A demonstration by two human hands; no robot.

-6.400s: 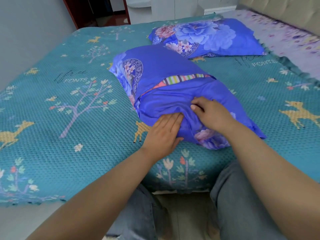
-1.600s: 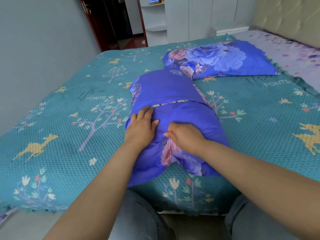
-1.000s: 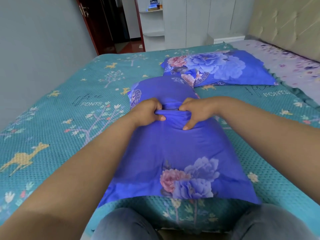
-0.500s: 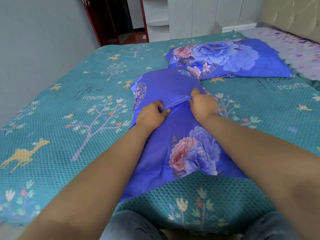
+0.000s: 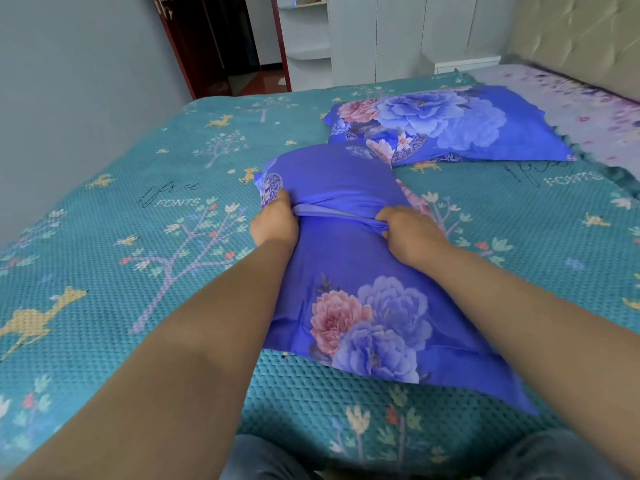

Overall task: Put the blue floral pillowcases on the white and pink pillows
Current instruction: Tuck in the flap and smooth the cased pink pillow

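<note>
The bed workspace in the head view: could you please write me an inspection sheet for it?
Surface: teal bedspread with tree and deer print, covering the bed.
Job's things: near pillow in a blue floral pillowcase, its hem bunched across the middle; far pillow fully cased, lying flat.
Clutter: nothing seen.
Grips: left hand and right hand each grip the bunched hem, one at either side.
Cables: nothing seen.
Surroundings: lilac floral sheet by a padded headboard, white wardrobe, dark doorway, grey wall.
</note>
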